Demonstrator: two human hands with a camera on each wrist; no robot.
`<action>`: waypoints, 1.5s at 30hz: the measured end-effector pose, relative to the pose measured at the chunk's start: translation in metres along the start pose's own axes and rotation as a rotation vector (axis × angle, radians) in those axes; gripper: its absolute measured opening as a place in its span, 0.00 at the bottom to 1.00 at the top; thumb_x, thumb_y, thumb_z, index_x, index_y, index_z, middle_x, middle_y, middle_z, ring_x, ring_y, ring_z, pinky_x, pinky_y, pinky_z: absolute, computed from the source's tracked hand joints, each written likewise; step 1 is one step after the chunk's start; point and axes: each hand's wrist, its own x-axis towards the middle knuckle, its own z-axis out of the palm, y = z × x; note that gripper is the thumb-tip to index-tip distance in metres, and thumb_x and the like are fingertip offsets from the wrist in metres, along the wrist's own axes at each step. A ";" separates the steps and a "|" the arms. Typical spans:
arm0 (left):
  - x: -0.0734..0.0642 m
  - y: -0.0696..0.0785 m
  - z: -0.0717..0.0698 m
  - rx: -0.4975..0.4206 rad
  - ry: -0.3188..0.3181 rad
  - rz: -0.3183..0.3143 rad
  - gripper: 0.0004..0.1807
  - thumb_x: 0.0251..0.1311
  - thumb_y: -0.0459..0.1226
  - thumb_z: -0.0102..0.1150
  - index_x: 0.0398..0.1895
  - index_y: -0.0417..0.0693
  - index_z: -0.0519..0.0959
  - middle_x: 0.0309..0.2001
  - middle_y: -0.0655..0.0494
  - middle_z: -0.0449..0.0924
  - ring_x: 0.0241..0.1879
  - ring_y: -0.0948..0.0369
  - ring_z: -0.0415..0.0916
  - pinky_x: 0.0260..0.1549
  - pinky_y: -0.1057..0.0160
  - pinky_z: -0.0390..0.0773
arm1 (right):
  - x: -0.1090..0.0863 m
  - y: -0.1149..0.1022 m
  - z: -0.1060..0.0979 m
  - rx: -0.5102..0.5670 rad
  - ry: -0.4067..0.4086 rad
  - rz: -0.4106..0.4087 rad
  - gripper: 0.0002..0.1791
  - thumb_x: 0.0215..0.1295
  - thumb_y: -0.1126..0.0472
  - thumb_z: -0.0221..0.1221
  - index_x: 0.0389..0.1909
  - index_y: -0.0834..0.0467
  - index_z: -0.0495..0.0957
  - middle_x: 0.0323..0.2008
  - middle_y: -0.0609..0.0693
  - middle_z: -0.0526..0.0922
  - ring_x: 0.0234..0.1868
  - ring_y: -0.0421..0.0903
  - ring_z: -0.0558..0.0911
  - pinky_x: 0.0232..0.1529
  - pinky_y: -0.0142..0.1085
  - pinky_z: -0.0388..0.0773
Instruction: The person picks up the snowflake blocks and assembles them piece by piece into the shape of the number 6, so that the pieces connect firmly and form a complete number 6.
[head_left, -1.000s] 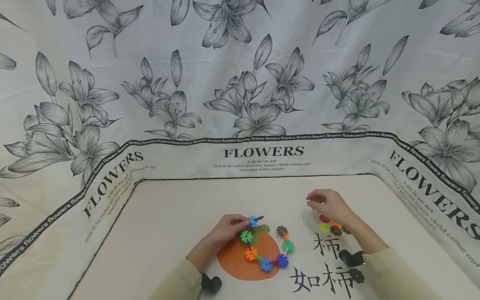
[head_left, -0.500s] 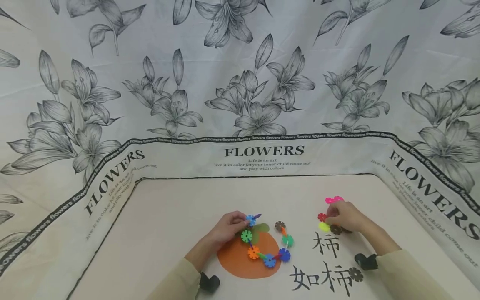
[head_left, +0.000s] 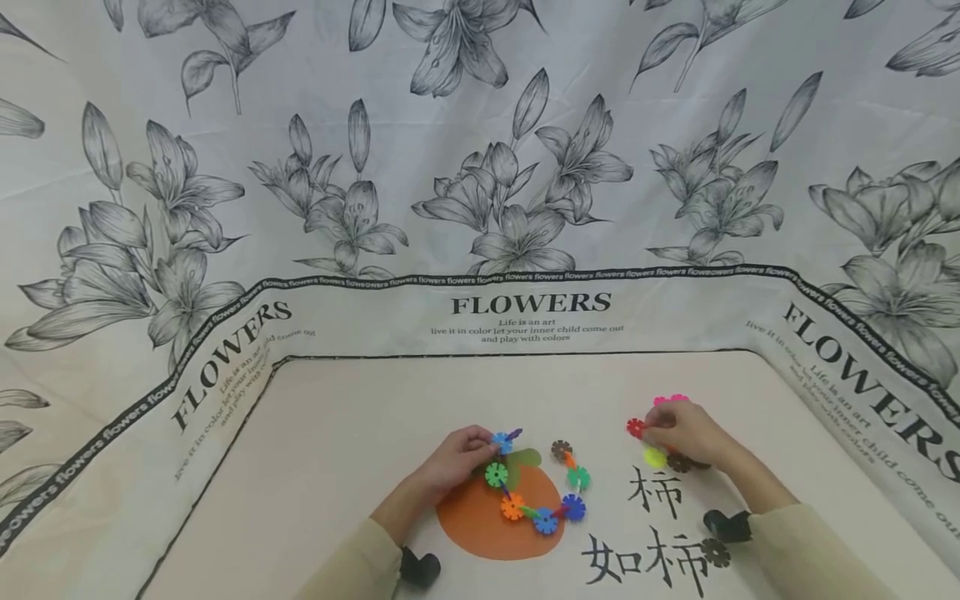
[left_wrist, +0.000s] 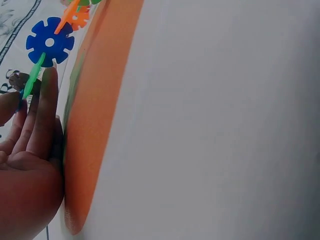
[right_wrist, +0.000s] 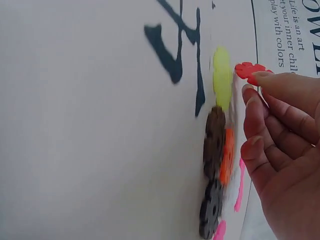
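Note:
A chain of notched plastic snowflake discs (head_left: 545, 521) curves over the orange persimmon print (head_left: 468, 529). My left hand (head_left: 461, 457) pinches the light blue disc (head_left: 502, 442) at the chain's upper left end, where a purple disc (head_left: 514, 433) sticks out edge-on. At its other end the chain finishes in a brown disc (head_left: 561, 451). In the right wrist view, my right hand (right_wrist: 287, 135) pinches a red snowflake disc (right_wrist: 248, 71) between thumb and finger. Below it lie loose discs: yellow (right_wrist: 222, 79), brown (right_wrist: 214, 142) and orange (right_wrist: 227, 157).
Pink discs (head_left: 670, 400) lie behind the right hand. A dark brown disc (head_left: 716, 552) sits by the black printed characters (head_left: 645, 558) on the pale table (head_left: 337, 408). Flower-printed cloth (head_left: 517, 200) rises around the table's back and sides.
My right hand reached down to the loose discs and picked up the red one, moving it slightly left and up. My left hand keeps its hold while the lower chain swings slightly right.

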 end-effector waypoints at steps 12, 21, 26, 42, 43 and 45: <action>-0.001 0.001 -0.003 -0.029 -0.037 0.005 0.12 0.76 0.41 0.56 0.50 0.42 0.75 0.42 0.52 0.87 0.44 0.59 0.79 0.55 0.59 0.76 | 0.020 -0.057 0.031 0.372 -0.039 -0.010 0.11 0.68 0.62 0.66 0.45 0.66 0.81 0.37 0.59 0.88 0.38 0.54 0.86 0.41 0.42 0.85; 0.000 0.000 -0.003 -0.045 -0.039 -0.010 0.11 0.76 0.40 0.55 0.51 0.42 0.76 0.43 0.52 0.86 0.45 0.58 0.79 0.57 0.58 0.76 | 0.029 -0.097 0.059 0.574 -0.163 -0.089 0.15 0.71 0.65 0.62 0.51 0.74 0.78 0.40 0.63 0.88 0.39 0.57 0.88 0.46 0.47 0.86; 0.000 -0.002 -0.003 -0.047 -0.031 -0.018 0.10 0.75 0.40 0.56 0.51 0.43 0.76 0.44 0.52 0.87 0.46 0.58 0.80 0.58 0.57 0.77 | 0.036 -0.105 0.071 0.569 -0.177 -0.084 0.16 0.73 0.66 0.59 0.54 0.74 0.78 0.40 0.62 0.88 0.40 0.59 0.88 0.45 0.44 0.86; 0.002 0.000 -0.002 -0.048 -0.017 -0.008 0.10 0.75 0.40 0.57 0.49 0.42 0.77 0.43 0.51 0.87 0.45 0.58 0.81 0.57 0.59 0.78 | 0.037 -0.115 0.086 0.674 -0.215 -0.071 0.16 0.73 0.66 0.59 0.53 0.75 0.77 0.41 0.65 0.88 0.42 0.60 0.89 0.47 0.46 0.85; 0.002 0.000 -0.001 -0.042 -0.009 -0.001 0.10 0.75 0.40 0.57 0.49 0.42 0.77 0.42 0.51 0.87 0.44 0.58 0.81 0.56 0.59 0.79 | 0.037 -0.116 0.086 0.682 -0.214 -0.071 0.16 0.73 0.66 0.60 0.52 0.75 0.77 0.41 0.65 0.88 0.42 0.60 0.89 0.47 0.46 0.85; 0.002 0.000 0.000 -0.037 0.010 0.006 0.10 0.74 0.39 0.57 0.47 0.41 0.78 0.41 0.51 0.87 0.42 0.59 0.80 0.54 0.60 0.80 | 0.036 -0.117 0.088 0.697 -0.206 -0.068 0.15 0.72 0.66 0.60 0.50 0.75 0.78 0.40 0.65 0.88 0.41 0.59 0.89 0.47 0.46 0.85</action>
